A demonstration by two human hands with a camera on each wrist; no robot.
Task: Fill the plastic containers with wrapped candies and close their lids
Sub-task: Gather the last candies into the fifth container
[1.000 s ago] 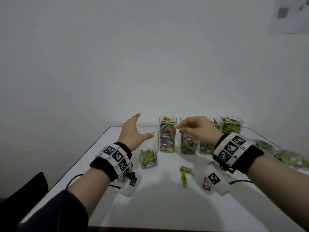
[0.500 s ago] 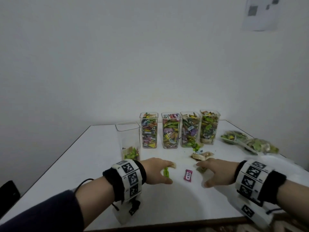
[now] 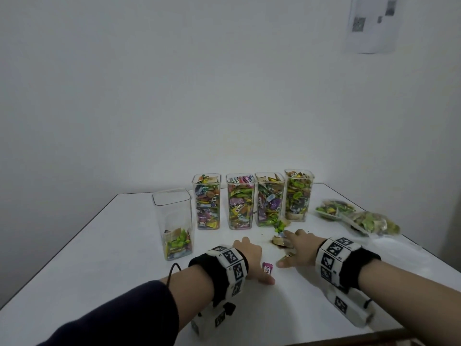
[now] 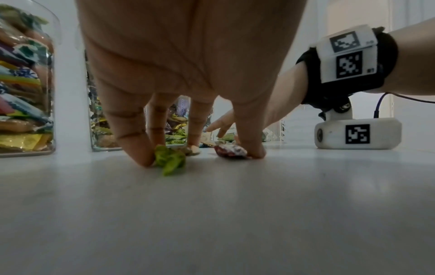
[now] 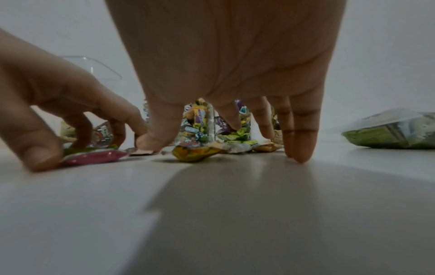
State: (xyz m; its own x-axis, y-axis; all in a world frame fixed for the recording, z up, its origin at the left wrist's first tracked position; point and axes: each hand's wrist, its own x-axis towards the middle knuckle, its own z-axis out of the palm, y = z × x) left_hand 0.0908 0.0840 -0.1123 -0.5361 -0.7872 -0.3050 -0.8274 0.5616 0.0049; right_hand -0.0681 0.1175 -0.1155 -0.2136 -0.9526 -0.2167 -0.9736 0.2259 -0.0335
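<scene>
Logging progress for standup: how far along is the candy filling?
Done: four containers look full, lids not visible. In hand: left hand on the green candy and pink candy; right hand over more loose candies. Left: fifth container nearly empty; all need lids.

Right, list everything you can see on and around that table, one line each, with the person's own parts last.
full containers: four, clear, multicoloured candies, open, row at table's back
near-empty container: one, clear, few candies at bottom, left of row
candy bags: at least two, clear with green contents, right side
pink candy: one, between the hands
green candy: one, at left fingertips
loose candies: small cluster, green and tan, before the row
table: one, white
paper sheet: one, on wall
wrist trackers: two, black-and-white markers
left hand: fingertips down on candies
right hand: fingertips down among candies
</scene>
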